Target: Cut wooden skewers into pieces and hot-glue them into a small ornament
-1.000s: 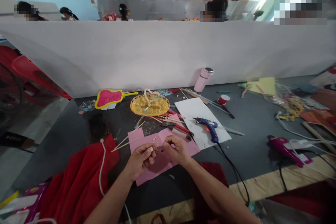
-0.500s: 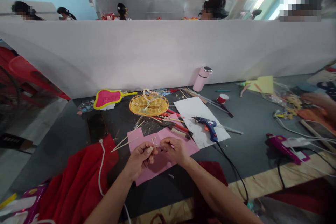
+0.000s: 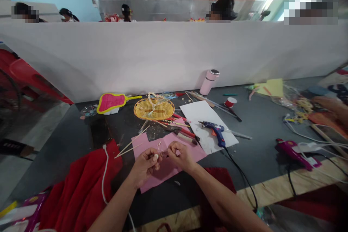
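Note:
My left hand [image 3: 141,168] pinches a small, rounded whitish piece [image 3: 156,157] between thumb and fingertips; its exact kind is too small to tell. Just to its right, my right hand [image 3: 182,156] is closed in a pinch, and what its fingertips hold, if anything, cannot be made out. Both hands are over a pink sheet [image 3: 148,185], where several tiny pale bits [image 3: 159,144] lie beyond the fingers. Thin wooden sticks [image 3: 127,151] rest at the sheet's left edge. Red-handled tools [image 3: 187,135] lie across its far right part.
A blue glue gun [image 3: 217,132] lies on a white sheet [image 3: 195,110], its cord running to the front edge. Behind stand a yellow wicker basket [image 3: 138,110] and a pink bottle [image 3: 208,83]. Red cloth [image 3: 87,166] covers the left. Another person's arm [image 3: 330,105] reaches in at far right.
My hands have drawn slightly apart, the right fingertips shifting a little right. The whitish piece in my left hand shows more clearly now. The things on the table look unmoved.

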Tool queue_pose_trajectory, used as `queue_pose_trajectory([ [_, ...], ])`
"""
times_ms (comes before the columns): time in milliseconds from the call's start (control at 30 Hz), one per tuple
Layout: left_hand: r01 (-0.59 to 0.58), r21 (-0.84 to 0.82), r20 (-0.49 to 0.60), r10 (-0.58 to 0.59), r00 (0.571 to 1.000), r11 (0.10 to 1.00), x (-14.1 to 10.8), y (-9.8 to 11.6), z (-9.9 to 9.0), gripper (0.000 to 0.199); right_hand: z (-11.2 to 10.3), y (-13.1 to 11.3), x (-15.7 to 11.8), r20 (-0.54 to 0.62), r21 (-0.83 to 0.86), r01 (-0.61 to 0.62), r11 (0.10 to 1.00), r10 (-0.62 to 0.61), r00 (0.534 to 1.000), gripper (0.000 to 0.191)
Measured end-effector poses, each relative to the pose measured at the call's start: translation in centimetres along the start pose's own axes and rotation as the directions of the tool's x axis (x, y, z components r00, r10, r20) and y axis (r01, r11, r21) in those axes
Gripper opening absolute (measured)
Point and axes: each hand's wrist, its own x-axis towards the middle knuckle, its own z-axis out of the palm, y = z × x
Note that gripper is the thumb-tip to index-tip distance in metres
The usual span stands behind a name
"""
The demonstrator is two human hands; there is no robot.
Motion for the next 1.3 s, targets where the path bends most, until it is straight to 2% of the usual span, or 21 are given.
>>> queue_pose_trajectory([
  [67,-0.006,-0.006,0.008,0.006,1.0,1.0,0.0,-0.1,-0.1,0.018,-0.1,-0.1,0.0,-0.019,0.037,0.033,0.999,-0.032,0.999,0.024],
  [100,-0.007,-0.007,0.007,0.007,1.0,1.0,0.1,-0.1,-0.1,0.018,-0.3,-0.3,0.1,-0.01,0.052,0.051,0.997,-0.051,0.999,0.018],
  [133,-0.008,-0.003,0.001,0.008,1.0,1.0,0.1,-0.1,-0.1,0.019,-0.4,-0.6,0.1,0.016,0.062,0.078,0.995,-0.079,0.997,0.007],
  [167,-0.011,0.005,-0.01,0.011,1.0,1.0,0.1,-0.1,-0.1,0.019,-0.5,-0.9,0.1,0.055,0.065,0.111,0.992,-0.114,0.992,0.006],
  [267,-0.042,0.036,-0.033,0.044,0.999,0.998,0.2,-0.2,0.0,0.023,-0.6,-2.1,0.1,0.191,0.046,0.207,0.977,-0.212,0.959,0.033],
  [400,-0.057,0.035,0.011,0.057,0.998,0.998,0.2,-0.6,0.0,0.028,0.1,-2.7,-0.1,0.265,0.024,0.242,0.97,-0.24,0.934,0.037],
  [600,-0.051,0.081,0.044,0.048,0.998,0.995,0.3,-0.7,-0.1,0.027,0.7,-2.0,-0.1,0.202,0.019,0.275,0.961,-0.274,0.94,0.026],
  [767,-0.053,0.161,-0.024,0.058,0.998,0.986,0.3,-0.5,-0.2,0.018,0.8,-2.0,-0.1,0.164,0.002,0.286,0.958,-0.282,0.945,0.024],
  [967,-0.058,0.194,-0.034,0.066,0.997,0.979,0.3,-0.7,-0.2,0.019,1.1,-2.1,-0.2,0.12,-0.006,0.294,0.956,-0.291,0.949,0.021],
  [1300,-0.064,0.203,-0.033,0.073,0.997,0.977,0.2,-0.8,-0.2,0.019,1.2,-2.5,-0.1,0.123,-0.002,0.291,0.957,-0.289,0.949,0.016],
])
